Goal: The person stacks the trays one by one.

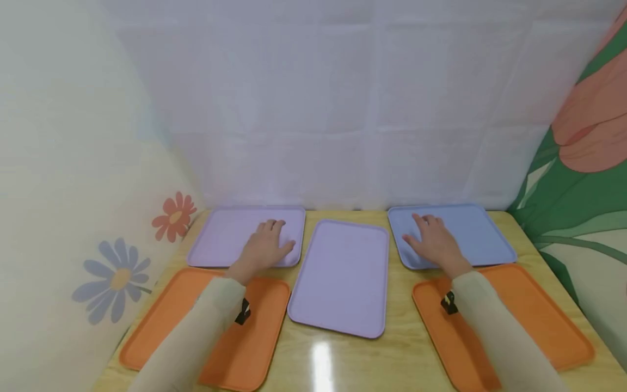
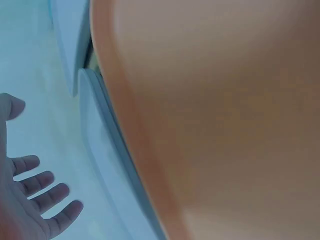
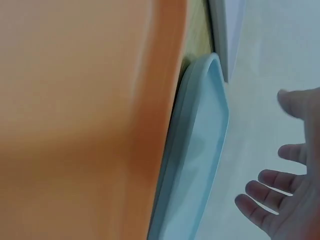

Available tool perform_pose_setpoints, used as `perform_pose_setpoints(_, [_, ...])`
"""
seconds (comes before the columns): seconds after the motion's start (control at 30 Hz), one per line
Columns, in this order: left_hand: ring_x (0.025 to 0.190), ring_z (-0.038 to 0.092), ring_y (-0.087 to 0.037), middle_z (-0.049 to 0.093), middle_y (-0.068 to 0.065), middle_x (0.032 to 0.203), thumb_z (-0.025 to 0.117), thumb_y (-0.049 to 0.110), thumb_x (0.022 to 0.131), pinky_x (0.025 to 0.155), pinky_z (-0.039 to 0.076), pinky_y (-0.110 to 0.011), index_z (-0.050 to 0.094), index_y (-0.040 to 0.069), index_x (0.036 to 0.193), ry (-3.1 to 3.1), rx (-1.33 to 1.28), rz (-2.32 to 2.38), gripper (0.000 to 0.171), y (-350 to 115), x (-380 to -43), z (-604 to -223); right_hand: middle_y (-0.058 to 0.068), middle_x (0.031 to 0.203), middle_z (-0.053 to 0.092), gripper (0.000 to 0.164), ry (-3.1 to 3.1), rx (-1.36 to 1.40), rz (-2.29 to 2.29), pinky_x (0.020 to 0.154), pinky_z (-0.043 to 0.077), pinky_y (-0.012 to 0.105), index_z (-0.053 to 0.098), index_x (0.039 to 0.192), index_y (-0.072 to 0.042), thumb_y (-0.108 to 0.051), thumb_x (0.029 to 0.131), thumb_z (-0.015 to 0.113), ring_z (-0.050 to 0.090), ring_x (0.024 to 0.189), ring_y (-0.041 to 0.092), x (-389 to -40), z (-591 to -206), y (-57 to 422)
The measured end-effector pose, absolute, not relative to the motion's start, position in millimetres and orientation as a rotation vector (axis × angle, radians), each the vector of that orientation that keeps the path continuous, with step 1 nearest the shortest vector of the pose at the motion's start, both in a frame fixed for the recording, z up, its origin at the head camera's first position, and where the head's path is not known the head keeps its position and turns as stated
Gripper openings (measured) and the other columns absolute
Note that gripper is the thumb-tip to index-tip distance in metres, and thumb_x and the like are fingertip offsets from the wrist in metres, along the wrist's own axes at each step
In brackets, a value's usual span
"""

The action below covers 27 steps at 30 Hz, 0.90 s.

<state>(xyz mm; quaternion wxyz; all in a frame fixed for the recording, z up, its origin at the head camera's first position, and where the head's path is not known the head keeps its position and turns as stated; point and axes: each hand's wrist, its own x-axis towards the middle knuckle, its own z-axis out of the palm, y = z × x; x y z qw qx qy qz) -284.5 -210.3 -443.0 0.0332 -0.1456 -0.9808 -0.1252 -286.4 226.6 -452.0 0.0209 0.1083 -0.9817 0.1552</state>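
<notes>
My left hand hovers over the lilac tray at the back left, thumb spread and fingers slightly bent, holding nothing. Above the blue tray at the back right, my right hand is likewise spread, with nothing in its grasp. A second lilac tray lies lengthwise between the hands. Both forearms pass over orange trays, one at the front left and one at the front right. In the wrist views, the left hand and right hand show separated fingers, apart from the trays.
All the trays lie on a wood-grain table. Behind it hangs a pale creased cloth. A flower-patterned wall covering borders the left side, and another with large tulips borders the right.
</notes>
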Motion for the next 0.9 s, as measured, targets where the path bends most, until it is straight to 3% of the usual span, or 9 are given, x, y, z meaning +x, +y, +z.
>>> perform_pose_setpoints(0.3, [0.114, 0.059, -0.039, 0.06, -0.022, 0.127, 0.063, 0.035, 0.095, 0.095, 0.051, -0.055, 0.051, -0.004, 0.136, -3.043, -0.373, -0.774, 0.058, -201.6, -276.9, -441.5, 0.032, 0.138, 0.048, 0.059, -3.01, 0.229, 0.715, 0.105, 0.042, 0.062, 0.047, 0.144, 0.005, -0.034, 0.102, 0.055, 0.049, 0.126, 0.048, -283.4, -456.3, 215.8])
perform_pose_setpoints(0.53, [0.108, 0.062, -0.039, 0.064, -0.023, 0.121, 0.065, 0.028, 0.094, 0.092, 0.052, -0.054, 0.051, -0.005, 0.135, -3.083, -0.366, -0.943, 0.055, -196.9, -270.9, -442.8, 0.03, 0.126, 0.059, 0.056, -3.02, 0.216, 0.863, 0.098, 0.048, 0.059, 0.048, 0.142, 0.007, -0.028, 0.1, 0.057, 0.057, 0.116, 0.045, -281.0, -455.0, 206.0])
perform_pose_setpoints(0.9, [0.093, 0.064, -0.028, 0.069, -0.011, 0.103, 0.072, 0.024, 0.089, 0.082, 0.054, -0.045, 0.06, 0.002, 0.123, -3.148, -0.3, -0.942, 0.043, -184.6, -256.5, -449.1, 0.022, 0.113, 0.067, 0.052, -3.028, 0.205, 0.967, 0.091, 0.051, 0.053, 0.051, 0.14, 0.006, -0.025, 0.099, 0.06, 0.063, 0.103, 0.037, -278.6, -460.8, 191.5])
